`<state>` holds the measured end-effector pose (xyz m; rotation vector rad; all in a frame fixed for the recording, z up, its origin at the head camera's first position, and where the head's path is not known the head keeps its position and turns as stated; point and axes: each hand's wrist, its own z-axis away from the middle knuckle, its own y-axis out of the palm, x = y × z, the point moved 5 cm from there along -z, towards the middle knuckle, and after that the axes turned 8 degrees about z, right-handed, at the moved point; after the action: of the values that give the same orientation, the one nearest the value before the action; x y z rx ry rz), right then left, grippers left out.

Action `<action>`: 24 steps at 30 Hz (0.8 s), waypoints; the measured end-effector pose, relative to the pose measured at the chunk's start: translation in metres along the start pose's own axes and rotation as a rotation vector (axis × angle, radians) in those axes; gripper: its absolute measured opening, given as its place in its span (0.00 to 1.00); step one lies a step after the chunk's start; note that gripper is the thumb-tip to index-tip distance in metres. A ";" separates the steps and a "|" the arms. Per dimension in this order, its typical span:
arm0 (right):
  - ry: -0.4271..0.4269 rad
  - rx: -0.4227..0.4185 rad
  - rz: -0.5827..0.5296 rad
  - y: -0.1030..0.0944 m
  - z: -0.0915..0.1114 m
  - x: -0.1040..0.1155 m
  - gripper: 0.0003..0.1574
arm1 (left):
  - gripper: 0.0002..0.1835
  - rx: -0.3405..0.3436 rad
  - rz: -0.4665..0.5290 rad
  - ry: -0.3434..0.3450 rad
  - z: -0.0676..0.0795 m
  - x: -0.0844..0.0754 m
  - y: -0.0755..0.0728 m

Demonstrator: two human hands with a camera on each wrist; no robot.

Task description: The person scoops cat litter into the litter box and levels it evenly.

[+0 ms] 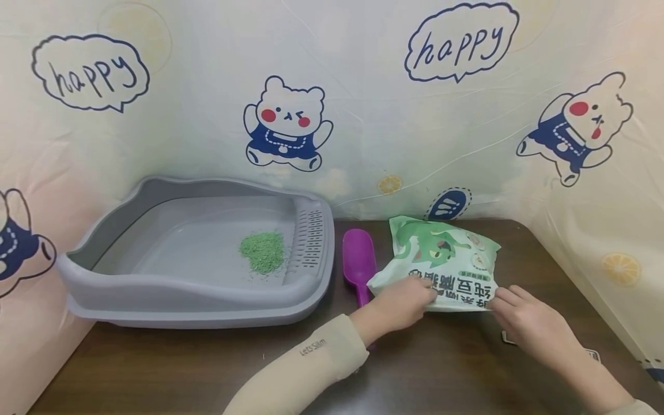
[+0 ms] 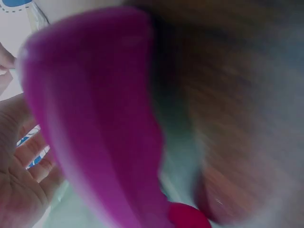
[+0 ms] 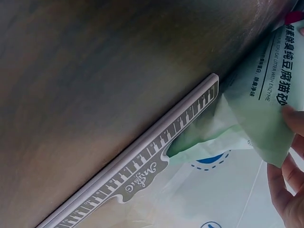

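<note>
A green and white bag of tofu cat litter [image 1: 441, 259], with a cartoon cat on it, lies on the table at the right. My left hand [image 1: 402, 308] grips its near edge, left of the middle. At the near right corner, my right hand [image 1: 534, 323] pinches the bag between thumb and fingers; the right wrist view shows this corner of the bag [image 3: 266, 104] raised. A purple scoop [image 1: 359, 256] lies just left of the bag, its handle partly hidden behind my left wrist. Close up, the scoop [image 2: 90, 109] covers much of the left wrist view.
A grey litter box [image 1: 207, 297] stands on the left, with a small heap of green litter [image 1: 263, 252] inside. A ruler with a piano-key pattern [image 3: 142, 166] lies on the table [image 1: 171, 369] under my right arm. Printed cloth [image 1: 363, 115] hangs behind and at both sides.
</note>
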<state>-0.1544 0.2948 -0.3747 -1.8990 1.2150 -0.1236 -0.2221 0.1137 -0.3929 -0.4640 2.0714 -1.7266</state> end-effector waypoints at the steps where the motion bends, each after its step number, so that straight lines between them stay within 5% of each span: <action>1: 0.007 -0.008 -0.011 0.000 0.001 -0.001 0.29 | 0.07 -0.003 0.010 0.001 0.001 0.002 0.000; 10: 0.060 -0.020 -0.048 -0.003 0.001 -0.005 0.34 | 0.18 -0.045 0.124 -0.053 0.014 0.024 -0.005; 24: 0.067 -0.055 -0.076 -0.001 0.004 -0.007 0.35 | 0.23 0.099 0.188 -0.095 0.014 0.037 -0.004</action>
<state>-0.1552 0.3027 -0.3747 -2.0041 1.2022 -0.1977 -0.2469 0.0826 -0.3947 -0.3043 1.8892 -1.6548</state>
